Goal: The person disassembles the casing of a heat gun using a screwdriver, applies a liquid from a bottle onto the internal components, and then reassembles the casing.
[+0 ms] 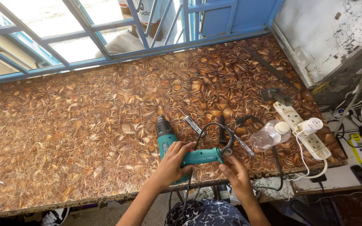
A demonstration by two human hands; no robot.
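Heat gun, teal, lies near the counter's near edge; left hand grips its body, right hand pinches the handle end by the black cord. Steadying the body would prevent slipping.

Both forearms reached forward from below. The left hand curled closed in a grip, while the right hand was raised, fingers bent and pinching.

Leaf-patterned brown worktop — screwdriver, clear plastic bottle, white power strip, black cable
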